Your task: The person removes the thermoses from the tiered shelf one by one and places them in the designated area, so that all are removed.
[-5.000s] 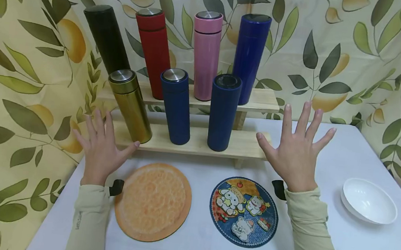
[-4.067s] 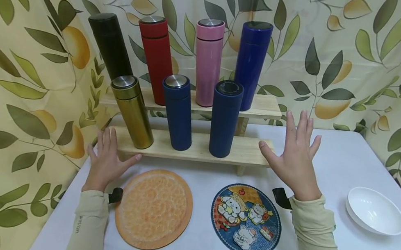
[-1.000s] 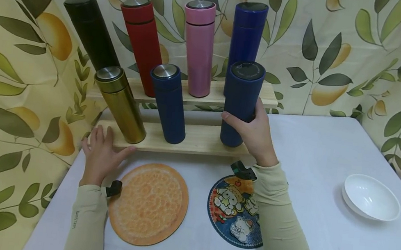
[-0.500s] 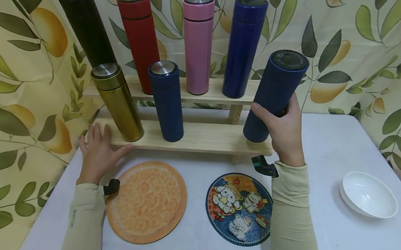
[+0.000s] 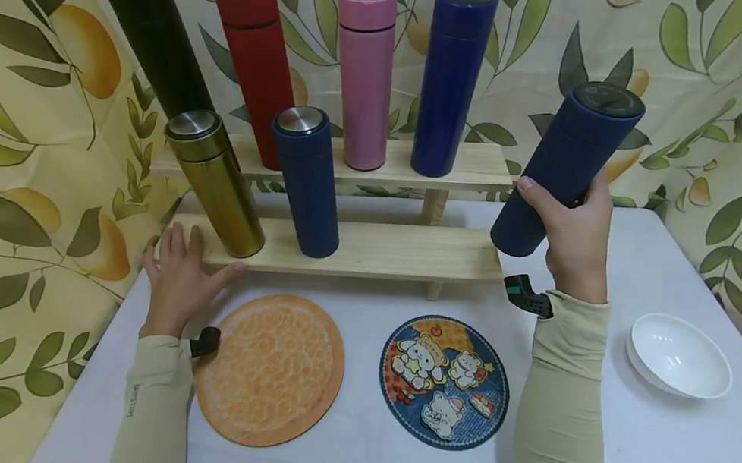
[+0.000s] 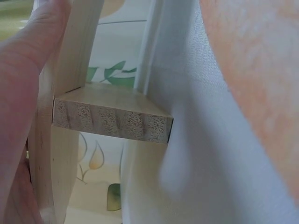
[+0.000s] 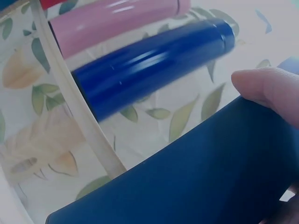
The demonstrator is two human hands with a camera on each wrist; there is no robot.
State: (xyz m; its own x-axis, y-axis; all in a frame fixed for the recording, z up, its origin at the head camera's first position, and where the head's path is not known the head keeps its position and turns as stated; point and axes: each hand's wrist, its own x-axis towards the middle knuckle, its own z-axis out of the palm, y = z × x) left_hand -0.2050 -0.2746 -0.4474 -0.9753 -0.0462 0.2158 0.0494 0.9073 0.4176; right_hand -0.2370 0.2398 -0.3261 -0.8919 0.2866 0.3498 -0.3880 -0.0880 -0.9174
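My right hand (image 5: pixel 580 236) grips a dark blue thermos flask (image 5: pixel 571 166) by its side. The flask is held in the air beyond the right end of the lower wooden shelf (image 5: pixel 409 255), its top leaning right. In the right wrist view the thumb lies along the dark blue flask (image 7: pixel 187 172). Spread over the left end of the lower shelf, my left hand (image 5: pixel 179 282) touches the wood, thumb along the front edge. A gold flask (image 5: pixel 214 183) and another blue flask (image 5: pixel 308 182) stand on that shelf, the gold one nearest the left hand.
Black (image 5: pixel 159 43), red (image 5: pixel 252 69), pink (image 5: pixel 363 82) and glossy blue (image 5: pixel 453 84) flasks line the upper shelf (image 5: pixel 481 169). A round orange mat (image 5: pixel 268 373) and a cartoon mat (image 5: pixel 472 426) lie in front. A white bowl (image 5: pixel 680 357) sits at the right.
My right hand has gripped the dark blue flask, lifted it off the lower shelf and carried it right, tilting it. The left hand has come down onto the shelf's left end and stays there.
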